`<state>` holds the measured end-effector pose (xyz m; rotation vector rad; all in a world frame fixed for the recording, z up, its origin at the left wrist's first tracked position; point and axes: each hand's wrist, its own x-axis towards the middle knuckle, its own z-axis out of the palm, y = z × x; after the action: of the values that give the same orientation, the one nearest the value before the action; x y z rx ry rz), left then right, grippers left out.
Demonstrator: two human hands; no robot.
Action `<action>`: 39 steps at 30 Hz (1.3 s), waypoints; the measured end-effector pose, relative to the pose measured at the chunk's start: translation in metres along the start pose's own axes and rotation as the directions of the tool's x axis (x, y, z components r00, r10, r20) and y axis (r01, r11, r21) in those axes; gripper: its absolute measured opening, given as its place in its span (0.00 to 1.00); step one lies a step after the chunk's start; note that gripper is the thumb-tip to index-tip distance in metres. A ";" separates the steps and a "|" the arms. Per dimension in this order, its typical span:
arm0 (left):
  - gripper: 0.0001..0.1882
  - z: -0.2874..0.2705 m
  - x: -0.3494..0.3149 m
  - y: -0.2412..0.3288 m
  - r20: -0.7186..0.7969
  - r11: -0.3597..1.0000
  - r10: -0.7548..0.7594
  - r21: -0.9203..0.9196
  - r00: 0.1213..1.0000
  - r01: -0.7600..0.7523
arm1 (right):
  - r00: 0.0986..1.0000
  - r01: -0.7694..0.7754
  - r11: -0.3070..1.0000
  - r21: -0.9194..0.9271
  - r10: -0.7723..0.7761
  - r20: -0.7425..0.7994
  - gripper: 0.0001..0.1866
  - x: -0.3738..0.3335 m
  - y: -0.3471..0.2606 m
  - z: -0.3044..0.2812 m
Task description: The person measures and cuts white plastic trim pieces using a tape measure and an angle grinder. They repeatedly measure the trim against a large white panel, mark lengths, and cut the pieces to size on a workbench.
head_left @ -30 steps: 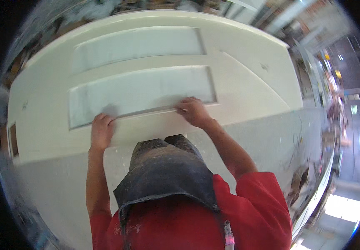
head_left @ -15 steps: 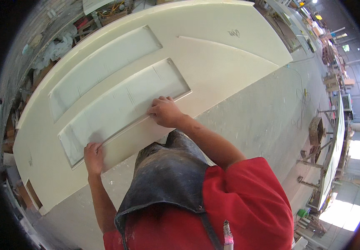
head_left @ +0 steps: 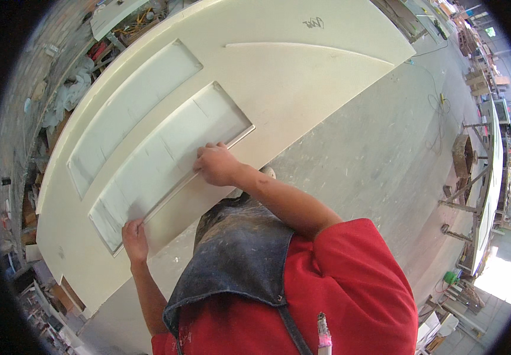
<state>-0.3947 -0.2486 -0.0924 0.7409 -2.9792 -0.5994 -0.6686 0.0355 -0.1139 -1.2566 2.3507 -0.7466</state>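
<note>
A large cream-white door panel (head_left: 303, 89) lies before me, with two long curved recesses that show pale glazed-looking surfaces. A thin white moulding strip (head_left: 169, 200) runs along the near edge of the nearer recess (head_left: 149, 160). My left hand (head_left: 135, 241) is closed at the strip's left end, thumb and fingers pinching its edge. Farther right, my right hand (head_left: 217, 164) has its fingers curled over the same strip, knuckles up. The undersides of the fingers are hidden. A raised curved moulding (head_left: 309, 46) crosses the panel's right part.
Scraps and plastic sheeting (head_left: 78, 89) are heaped along the wall beyond the panel. To the right, another white panel (head_left: 487, 195) rests on a metal stand (head_left: 460, 204). A cable (head_left: 442, 112) trails over the grey floor (head_left: 350, 154). My dark apron (head_left: 232, 254) is close to the panel's near edge.
My view has turned, so the panel appears shifted and tilted. Both hands stay on the strip; the left is slightly nearer the recess's left corner.
</note>
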 end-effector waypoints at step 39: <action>0.07 -0.001 -0.001 0.003 -0.090 0.998 0.062 0.016 0.994 -0.061 | 0.999 0.003 1.000 -0.019 -0.002 0.054 0.14 0.001 -0.003 -0.010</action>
<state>-0.3952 -0.2459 -0.0899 0.6561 -2.9133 -0.5283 -0.6726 0.0361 -0.1039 -1.2718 2.3186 -0.6833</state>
